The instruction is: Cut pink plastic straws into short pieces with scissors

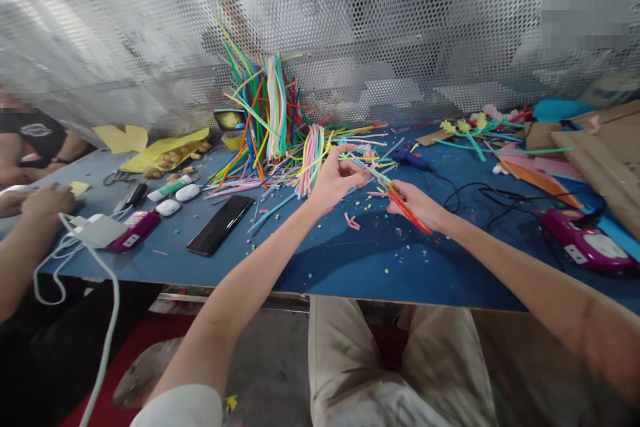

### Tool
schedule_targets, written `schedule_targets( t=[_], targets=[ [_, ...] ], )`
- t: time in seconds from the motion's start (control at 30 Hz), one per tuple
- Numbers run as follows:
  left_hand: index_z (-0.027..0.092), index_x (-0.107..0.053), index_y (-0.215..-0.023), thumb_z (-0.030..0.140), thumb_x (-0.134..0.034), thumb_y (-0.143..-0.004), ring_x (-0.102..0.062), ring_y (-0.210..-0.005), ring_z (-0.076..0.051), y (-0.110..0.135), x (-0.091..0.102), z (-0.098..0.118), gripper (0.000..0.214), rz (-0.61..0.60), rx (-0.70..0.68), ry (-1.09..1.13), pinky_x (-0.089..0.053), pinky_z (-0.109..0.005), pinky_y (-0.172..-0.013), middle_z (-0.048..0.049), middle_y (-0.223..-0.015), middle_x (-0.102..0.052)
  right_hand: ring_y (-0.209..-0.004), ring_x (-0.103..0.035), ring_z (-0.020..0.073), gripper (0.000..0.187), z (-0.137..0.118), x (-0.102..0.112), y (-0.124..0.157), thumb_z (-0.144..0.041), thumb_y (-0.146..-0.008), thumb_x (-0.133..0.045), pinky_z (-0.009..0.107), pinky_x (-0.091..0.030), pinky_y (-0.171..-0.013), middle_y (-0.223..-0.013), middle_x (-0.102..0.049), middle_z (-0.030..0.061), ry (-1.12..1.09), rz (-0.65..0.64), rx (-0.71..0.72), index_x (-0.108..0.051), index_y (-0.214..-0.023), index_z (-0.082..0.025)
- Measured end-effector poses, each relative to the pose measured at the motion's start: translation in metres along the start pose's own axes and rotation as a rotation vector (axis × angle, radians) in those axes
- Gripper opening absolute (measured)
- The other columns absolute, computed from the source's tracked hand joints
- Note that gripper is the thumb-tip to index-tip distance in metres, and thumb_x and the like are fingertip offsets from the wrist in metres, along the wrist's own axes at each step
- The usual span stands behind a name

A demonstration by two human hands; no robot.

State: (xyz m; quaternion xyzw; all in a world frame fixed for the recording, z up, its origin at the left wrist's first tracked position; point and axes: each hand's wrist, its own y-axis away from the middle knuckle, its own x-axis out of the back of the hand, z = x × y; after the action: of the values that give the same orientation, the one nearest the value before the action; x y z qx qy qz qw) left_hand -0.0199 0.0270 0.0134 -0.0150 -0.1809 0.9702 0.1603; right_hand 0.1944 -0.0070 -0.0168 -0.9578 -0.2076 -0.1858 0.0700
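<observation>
In the head view my right hand [420, 205] is closed round the red handles of a pair of scissors [409, 211], their blades pointing left toward my other hand. My left hand [336, 179] pinches a thin pale blue-green pipe cleaner [375, 173], whose end reaches the blades. I cannot tell whether the blades are closed on it. Just left of that hand lies a bundle of pink and yellow pipe cleaners [309, 163]. Short pink cut pieces [352, 221] and tiny scraps are scattered on the blue table [345, 267] beneath both hands.
Upright pipe cleaners [275, 107] stand at the back against a perforated metal screen [380, 27]. A blue glue gun [413, 157] lies beyond my right hand. A black phone [220, 225] is at left, a purple power strip [587, 240] at right. Another person's hand [50, 200] rests far left.
</observation>
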Motion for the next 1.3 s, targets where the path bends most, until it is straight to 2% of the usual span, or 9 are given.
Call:
schedule_targets(
  t=[0.2,0.4,0.7,0.8,0.87,0.97,1.07,1.17,1.3],
  targets=[
    [0.019,-0.049,-0.12,0.025,-0.079,-0.07,-0.063,-0.062,-0.01,-0.001,0.002,-0.002,0.059,-0.054,0.053,0.072,-0.048,-0.024,-0.063,0.0046,-0.07,-0.068,-0.049,-0.035,0.0093,0.017,0.005,-0.006,-0.001,-0.023,-0.072,-0.057,0.025,-0.027,-0.047,-0.057,-0.041,-0.0073,0.063,0.058,0.001,-0.04,-0.077,-0.023],
    [0.017,-0.051,-0.124,0.036,-0.078,-0.076,-0.067,-0.069,-0.013,-0.001,0.009,0.001,0.058,-0.132,0.091,-0.138,-0.049,-0.026,-0.066,-0.0028,-0.078,-0.073,-0.056,-0.038,0.0099,0.027,0.011,-0.001,-0.009,-0.037,-0.073,-0.067,0.025,-0.03,-0.051,-0.063,-0.044,-0.0061,0.009,0.156,0.086,-0.046,-0.077,-0.021],
    [0.022,-0.065,-0.117,0.045,-0.077,-0.076,-0.071,-0.083,-0.016,-0.008,0.045,0.018,0.048,-0.736,0.193,-0.699,-0.047,-0.026,-0.077,-0.002,-0.089,-0.078,-0.047,-0.033,0.0079,0.032,0.02,0.022,-0.015,-0.042,-0.072,-0.074,0.025,-0.026,-0.044,-0.056,-0.039,-0.007,-0.266,0.406,0.047,-0.049,-0.077,-0.021],
    [0.024,-0.068,-0.114,0.046,-0.07,-0.083,-0.071,-0.086,-0.014,-0.008,0.048,0.014,0.038,-0.829,0.206,-0.759,-0.046,-0.024,-0.08,0.0003,-0.09,-0.078,-0.045,-0.031,0.008,0.032,0.021,0.024,-0.015,-0.041,-0.074,-0.073,0.025,-0.023,-0.042,-0.053,-0.036,-0.0072,-0.335,0.419,0.036,-0.048,-0.077,-0.023],
    [0.022,-0.07,-0.111,0.044,-0.064,-0.089,-0.07,-0.079,-0.013,-0.008,0.045,0.008,0.031,-0.758,0.133,-0.805,-0.046,-0.023,-0.076,-0.0002,-0.087,-0.077,-0.044,-0.031,0.0081,0.03,0.02,0.024,-0.015,-0.04,-0.075,-0.073,0.025,-0.023,-0.041,-0.052,-0.036,-0.0073,-0.364,0.418,0.047,-0.048,-0.077,-0.023],
    [0.018,-0.071,-0.101,0.039,-0.053,-0.096,-0.065,-0.069,-0.011,-0.007,0.034,-0.005,0.027,-0.463,-0.059,-0.899,-0.046,-0.024,-0.07,-0.0019,-0.081,-0.075,-0.043,-0.031,0.0081,0.029,0.02,0.023,-0.015,-0.038,-0.075,-0.073,0.025,-0.023,-0.041,-0.052,-0.036,-0.007,-0.37,0.427,0.061,-0.049,-0.077,-0.023],
    [0.018,-0.071,-0.097,0.035,-0.053,-0.097,-0.065,-0.086,-0.015,-0.008,0.018,-0.022,0.025,-0.219,-0.293,-0.998,-0.047,-0.028,-0.083,-0.0051,-0.095,-0.074,-0.044,-0.031,0.0082,0.03,0.02,0.022,-0.015,-0.04,-0.075,-0.074,0.026,-0.024,-0.042,-0.053,-0.036,-0.0069,-0.359,0.433,0.063,-0.049,-0.078,-0.023],
    [0.017,-0.07,-0.098,0.028,-0.051,-0.097,-0.064,-0.093,-0.017,-0.01,0.005,-0.038,0.023,-0.223,-0.374,-1.054,-0.046,-0.031,-0.089,-0.0069,-0.097,-0.073,-0.046,-0.032,0.0086,0.033,0.02,0.021,-0.015,-0.044,-0.074,-0.074,0.027,-0.026,-0.044,-0.054,-0.037,-0.0067,-0.323,0.437,0.069,-0.049,-0.077,-0.023],
    [0.016,-0.07,-0.1,0.02,-0.047,-0.096,-0.065,-0.079,-0.016,-0.011,0.0,-0.05,0.023,-0.233,-0.255,-1.084,-0.047,-0.027,-0.076,-0.0051,-0.087,-0.072,-0.049,-0.032,0.0092,0.035,0.017,0.021,-0.014,-0.047,-0.074,-0.074,0.028,-0.026,-0.047,-0.055,-0.037,-0.0065,-0.299,0.434,0.073,-0.049,-0.076,-0.023]
  ],
)
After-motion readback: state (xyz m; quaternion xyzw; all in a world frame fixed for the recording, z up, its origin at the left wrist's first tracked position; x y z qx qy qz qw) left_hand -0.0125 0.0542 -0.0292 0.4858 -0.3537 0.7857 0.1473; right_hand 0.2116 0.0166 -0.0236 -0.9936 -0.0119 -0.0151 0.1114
